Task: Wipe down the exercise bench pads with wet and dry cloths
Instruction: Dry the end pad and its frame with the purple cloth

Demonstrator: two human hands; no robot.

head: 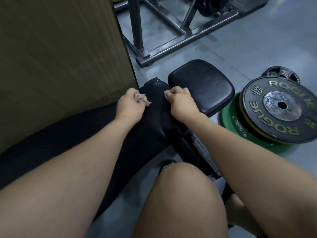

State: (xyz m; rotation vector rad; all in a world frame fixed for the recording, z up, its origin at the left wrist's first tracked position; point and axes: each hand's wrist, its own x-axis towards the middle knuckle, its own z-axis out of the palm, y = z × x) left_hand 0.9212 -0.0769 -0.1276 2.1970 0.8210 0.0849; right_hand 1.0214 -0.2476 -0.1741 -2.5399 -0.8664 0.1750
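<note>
While the wiping step looks to be under way, both hands sit just left of the seat pad (205,86), over the dark end of the long back pad (51,140) that adjoins it. The left hand (130,104) has its fingers curled round a small, crumpled pale cloth (142,99), bunched so that only a ragged tuft shows. Whether it is the wet or the dry one cannot be told. The right hand (180,102), at the seat pad's near-left corner, is curled into a loose fist. I cannot tell whether it holds anything, since the dark folds beneath it blend with the upholstery. By my reading, the back pad's end is being worked and the seat pad comes next. For that, the cloth needs spreading flatter, then pressing in broad strokes toward the seat pad's far edge. That pad is black, glossy, round-cornered, faintly scuffed and streaked. Stacked weight plates (277,107) lie just right of the seat pad.
</note>
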